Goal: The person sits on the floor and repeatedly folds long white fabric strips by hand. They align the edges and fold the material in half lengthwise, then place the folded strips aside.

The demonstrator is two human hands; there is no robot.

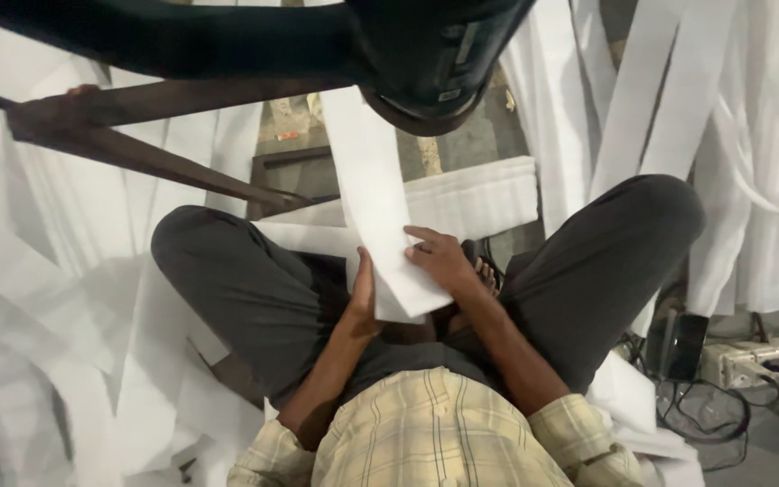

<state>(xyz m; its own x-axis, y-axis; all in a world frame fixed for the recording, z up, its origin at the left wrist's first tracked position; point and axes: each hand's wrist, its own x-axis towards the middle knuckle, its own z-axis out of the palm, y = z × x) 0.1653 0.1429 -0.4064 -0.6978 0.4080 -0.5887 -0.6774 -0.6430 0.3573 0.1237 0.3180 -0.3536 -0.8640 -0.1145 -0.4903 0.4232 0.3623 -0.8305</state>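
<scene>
A plaid shirt (426, 433) in pale yellow fills the 6 o'clock edge, nearest the lens, with both sleeves rolled at the forearms. Above it, 2 knees in dark grey trousers (245, 289) spread toward 9 and 3 o'clock, the person seated cross-legged. Between the knees, the left hand (362, 298) presses edge-on against the left side of a white strip (380, 225) of foam-like sheet, fingers straight along it. The right hand (441, 257) lies on the strip's face at its right edge, fingers spread flat and pinning it; whether the thumb wraps underneath cannot be told. The strip runs from the lap up toward 12 o'clock, under a dark rounded machine part (435, 54). A folded white stack (471, 198) lies just behind the hands. More white strips (669, 99) hang at 2 o'clock. At 4 o'clock a phone (682, 347) leans beside a power strip (759, 356) with black cables. A brown metal frame (137, 135) crosses at 10 o'clock.
</scene>
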